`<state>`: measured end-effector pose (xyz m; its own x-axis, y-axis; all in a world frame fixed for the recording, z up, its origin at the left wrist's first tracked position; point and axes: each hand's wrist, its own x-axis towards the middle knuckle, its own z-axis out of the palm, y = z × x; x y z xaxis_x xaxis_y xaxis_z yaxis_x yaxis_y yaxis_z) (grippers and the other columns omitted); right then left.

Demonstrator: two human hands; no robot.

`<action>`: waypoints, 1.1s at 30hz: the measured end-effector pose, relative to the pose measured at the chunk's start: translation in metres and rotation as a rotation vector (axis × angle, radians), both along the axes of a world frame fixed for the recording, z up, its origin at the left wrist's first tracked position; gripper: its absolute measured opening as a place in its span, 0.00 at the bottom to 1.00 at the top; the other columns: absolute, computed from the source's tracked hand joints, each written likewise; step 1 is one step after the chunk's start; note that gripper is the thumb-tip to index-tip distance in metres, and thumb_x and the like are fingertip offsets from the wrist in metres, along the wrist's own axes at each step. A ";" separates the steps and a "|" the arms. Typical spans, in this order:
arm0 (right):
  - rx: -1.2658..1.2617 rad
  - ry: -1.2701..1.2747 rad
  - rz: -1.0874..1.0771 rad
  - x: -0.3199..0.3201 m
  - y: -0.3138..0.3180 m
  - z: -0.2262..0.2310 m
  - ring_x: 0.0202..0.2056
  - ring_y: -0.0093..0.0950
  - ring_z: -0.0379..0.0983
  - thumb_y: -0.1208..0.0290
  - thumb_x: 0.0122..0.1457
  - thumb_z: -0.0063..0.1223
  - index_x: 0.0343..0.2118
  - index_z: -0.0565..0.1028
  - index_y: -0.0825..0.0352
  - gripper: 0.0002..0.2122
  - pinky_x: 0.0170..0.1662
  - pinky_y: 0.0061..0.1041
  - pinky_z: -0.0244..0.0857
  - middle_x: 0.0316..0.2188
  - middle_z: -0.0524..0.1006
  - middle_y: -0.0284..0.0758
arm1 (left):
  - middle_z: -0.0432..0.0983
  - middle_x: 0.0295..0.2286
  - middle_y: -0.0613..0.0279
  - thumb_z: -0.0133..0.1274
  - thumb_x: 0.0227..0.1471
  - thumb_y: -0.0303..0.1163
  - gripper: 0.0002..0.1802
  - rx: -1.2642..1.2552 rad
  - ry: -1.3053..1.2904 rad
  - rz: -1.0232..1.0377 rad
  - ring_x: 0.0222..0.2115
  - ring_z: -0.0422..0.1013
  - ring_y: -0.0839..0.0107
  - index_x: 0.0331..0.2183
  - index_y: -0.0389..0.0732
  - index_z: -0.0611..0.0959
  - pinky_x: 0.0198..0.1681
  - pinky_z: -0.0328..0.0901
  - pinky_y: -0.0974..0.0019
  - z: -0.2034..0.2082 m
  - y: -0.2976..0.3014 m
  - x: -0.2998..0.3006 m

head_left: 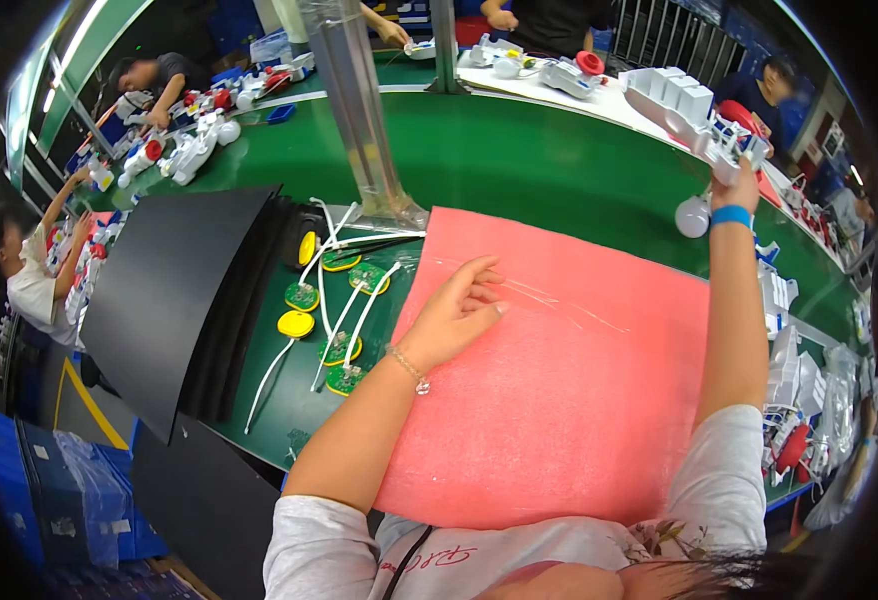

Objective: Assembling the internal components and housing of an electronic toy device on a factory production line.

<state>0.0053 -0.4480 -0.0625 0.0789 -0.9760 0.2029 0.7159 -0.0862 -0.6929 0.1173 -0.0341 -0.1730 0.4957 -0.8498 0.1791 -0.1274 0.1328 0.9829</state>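
My left hand (456, 312) hovers over a pink foam sheet (549, 420), its fingers loosely bent and apart with nothing in them. At the far right my right hand (737, 188) reaches out, fingers closed around a white plastic part (723, 158); much of the grip is hidden. Beside that wrist sits a round white piece (692, 217). Left of the foam lie several round green circuit boards (368, 278) with yellow rims and white cables, along with a yellow disc (296, 324) that has its own white cable.
A stack of black sheets (174, 290) stands at the left. The metal post (347, 110) rises behind the foam from the green table (519, 150). White plastic parts (784, 375) crowd the right side. Several people work around the far side and left.
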 end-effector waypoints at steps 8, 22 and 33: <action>0.069 0.090 -0.174 0.085 0.015 -0.056 0.36 0.33 0.73 0.82 0.52 0.39 0.47 0.63 0.70 0.17 0.34 0.34 0.72 0.39 0.70 0.41 | 0.68 0.40 0.58 0.53 0.46 0.26 0.27 0.035 -0.056 0.007 0.37 0.66 0.75 0.49 0.37 0.66 0.40 0.63 0.73 -0.006 -0.002 0.002; -0.093 0.946 -0.245 0.144 0.042 -0.146 0.45 0.45 0.67 0.66 0.42 0.54 0.48 0.58 0.75 0.30 0.49 0.32 0.59 0.44 0.69 0.52 | 0.69 0.40 0.57 0.52 0.45 0.24 0.22 0.075 -0.082 -0.005 0.39 0.67 0.73 0.46 0.35 0.70 0.42 0.64 0.72 -0.001 0.000 0.003; -1.077 1.100 -0.339 0.060 0.098 -0.127 0.51 0.44 0.58 0.72 0.46 0.54 0.47 0.63 0.74 0.24 0.54 0.34 0.51 0.48 0.63 0.50 | 0.69 0.39 0.51 0.52 0.44 0.31 0.21 0.083 -0.534 0.009 0.40 0.67 0.60 0.42 0.34 0.72 0.46 0.62 0.64 0.001 0.005 -0.004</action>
<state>0.0657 -0.3502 -0.1899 0.4664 -0.4196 0.7787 -0.2312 -0.9075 -0.3506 0.1138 -0.0289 -0.1716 0.3611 -0.8680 0.3409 -0.6133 0.0544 0.7880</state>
